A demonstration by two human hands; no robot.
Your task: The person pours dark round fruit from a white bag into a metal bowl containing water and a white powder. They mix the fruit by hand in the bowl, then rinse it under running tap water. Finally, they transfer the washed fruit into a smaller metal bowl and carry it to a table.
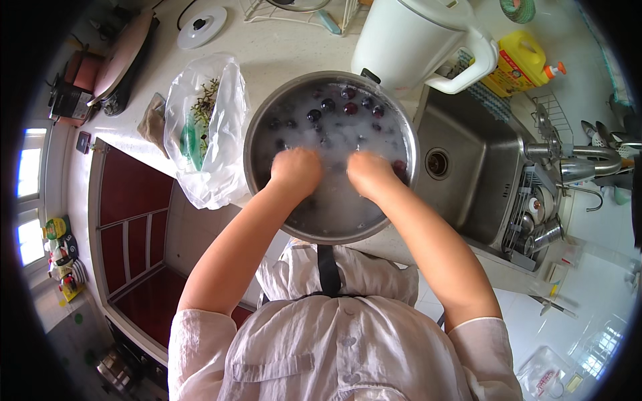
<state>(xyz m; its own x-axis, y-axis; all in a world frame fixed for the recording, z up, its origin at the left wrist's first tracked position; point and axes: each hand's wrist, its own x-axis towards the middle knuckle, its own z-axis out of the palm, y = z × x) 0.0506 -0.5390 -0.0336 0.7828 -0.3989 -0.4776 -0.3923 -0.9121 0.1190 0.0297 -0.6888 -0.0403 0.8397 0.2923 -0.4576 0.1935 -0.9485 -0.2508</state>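
A round stainless-steel pot (255, 186) stands at the counter's front edge, filled with cloudy whitish water (328, 205). Dark purple grapes (328, 105) float mostly in its far half, and a few reddish ones show among them. My left hand (298, 169) dips into the water left of the middle, its fingers hidden beneath the surface. Opposite it, my right hand (370, 173) is also sunk to the knuckles, near a reddish grape (399, 168) by the right wall. Whether either hand holds grapes underwater cannot be seen.
Left of the pot lies a clear plastic bag (228, 165) with bare grape stems (204, 108). A white electric kettle (406, 45) stands close behind right. The steel sink (469, 145) is at the right, with a yellow detergent jug (516, 62) beyond and a faucet (582, 158) at its far side.
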